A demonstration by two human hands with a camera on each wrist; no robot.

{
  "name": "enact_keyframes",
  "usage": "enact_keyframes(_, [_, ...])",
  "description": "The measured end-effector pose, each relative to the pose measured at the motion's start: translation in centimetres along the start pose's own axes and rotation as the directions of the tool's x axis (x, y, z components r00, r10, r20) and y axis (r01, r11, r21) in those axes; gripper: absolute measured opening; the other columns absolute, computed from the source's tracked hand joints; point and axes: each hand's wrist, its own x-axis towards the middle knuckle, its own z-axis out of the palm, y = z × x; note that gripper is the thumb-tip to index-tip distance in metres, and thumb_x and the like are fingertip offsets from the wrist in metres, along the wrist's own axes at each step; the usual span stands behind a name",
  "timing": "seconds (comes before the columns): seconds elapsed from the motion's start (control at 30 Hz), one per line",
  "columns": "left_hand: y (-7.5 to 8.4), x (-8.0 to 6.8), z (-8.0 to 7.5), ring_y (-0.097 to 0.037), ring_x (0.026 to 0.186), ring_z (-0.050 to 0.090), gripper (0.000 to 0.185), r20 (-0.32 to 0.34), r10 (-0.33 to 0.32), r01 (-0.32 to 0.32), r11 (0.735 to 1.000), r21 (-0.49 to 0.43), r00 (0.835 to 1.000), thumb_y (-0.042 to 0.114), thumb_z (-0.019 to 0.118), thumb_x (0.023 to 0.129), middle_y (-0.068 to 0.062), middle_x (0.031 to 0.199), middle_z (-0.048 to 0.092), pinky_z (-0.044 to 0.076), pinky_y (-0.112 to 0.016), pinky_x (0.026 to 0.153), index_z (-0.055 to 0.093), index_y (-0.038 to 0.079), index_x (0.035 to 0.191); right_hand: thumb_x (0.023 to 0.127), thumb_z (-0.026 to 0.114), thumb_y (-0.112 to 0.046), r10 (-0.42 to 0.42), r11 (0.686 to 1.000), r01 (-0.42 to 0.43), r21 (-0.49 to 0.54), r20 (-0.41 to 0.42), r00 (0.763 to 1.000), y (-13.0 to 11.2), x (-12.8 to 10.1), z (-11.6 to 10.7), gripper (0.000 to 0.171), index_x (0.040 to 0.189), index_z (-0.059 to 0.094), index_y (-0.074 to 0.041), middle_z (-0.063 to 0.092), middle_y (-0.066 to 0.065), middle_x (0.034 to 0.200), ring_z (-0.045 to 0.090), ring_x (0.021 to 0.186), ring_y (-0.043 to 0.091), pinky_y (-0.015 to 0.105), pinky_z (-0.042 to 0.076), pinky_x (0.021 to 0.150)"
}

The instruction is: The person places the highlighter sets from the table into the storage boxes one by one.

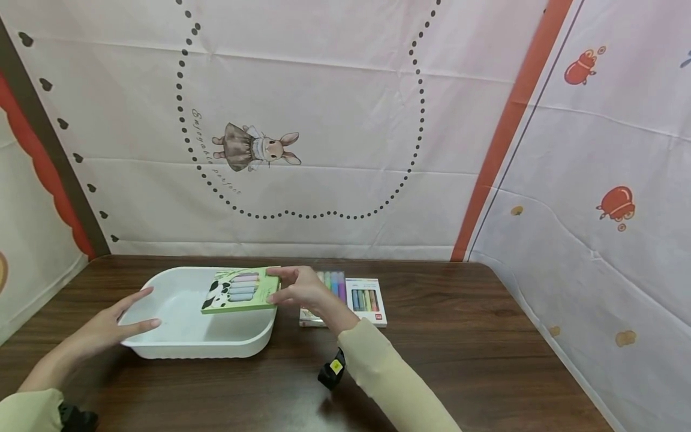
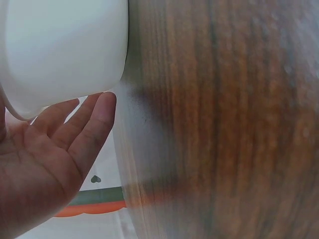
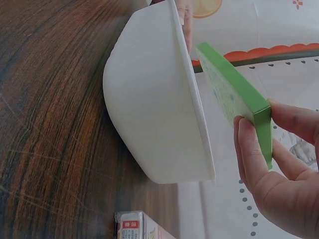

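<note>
My right hand pinches the right end of a flat green box with a panda and pastel sticks printed on it, holding it above the white plastic tray. In the right wrist view the green box hangs just over the tray's rim, thumb and fingers gripping its end. My left hand lies with straight fingers against the tray's left wall; in the left wrist view the fingers touch the white tray from outside.
Two more boxes of coloured sticks lie on the brown wooden table right of the tray: a white one and another partly hidden behind my right hand. Printed fabric walls close in the back and right side.
</note>
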Motion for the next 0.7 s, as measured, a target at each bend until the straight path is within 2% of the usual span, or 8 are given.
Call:
enact_keyframes(0.17, [0.2,0.0,0.0,-0.063,0.12,0.009,0.084,0.003,-0.004,0.004,1.0,0.0,1.0,0.039,0.056,0.089,-0.044,0.137,0.005,0.018,-0.073,0.086,0.006,0.001,0.145,0.069,0.069,0.015,-0.006,0.997,0.003,-0.083,-0.037,0.999,0.0,0.4,0.6,0.052,0.117,0.062,-0.005,0.061,0.007,0.113,0.064,0.076,0.013,0.028,0.055,0.068])
enact_keyframes(0.37, [0.2,0.0,-0.1,-0.063,0.121,0.008,0.084,0.017,-0.019,0.019,1.0,0.001,1.0,0.04,0.055,0.089,-0.043,0.138,0.004,0.018,-0.073,0.086,0.005,0.003,0.145,0.068,0.07,0.014,-0.014,0.995,0.01,-0.104,-0.038,0.999,0.3,0.9,1.1,0.053,0.116,0.062,-0.006,0.065,0.005,0.096,0.064,0.075,0.013,0.028,0.055,0.067])
enact_keyframes(0.7, [-0.1,0.2,-0.1,-0.063,0.12,0.01,0.086,0.016,-0.025,0.025,1.0,0.002,1.0,0.042,0.057,0.087,-0.043,0.137,0.005,0.019,-0.073,0.085,0.005,0.004,0.145,0.066,0.073,0.011,-0.036,0.984,0.021,-0.18,-0.083,0.996,0.6,1.8,1.8,0.053,0.115,0.063,-0.006,0.064,0.003,0.088,0.065,0.07,0.012,0.025,0.054,0.062])
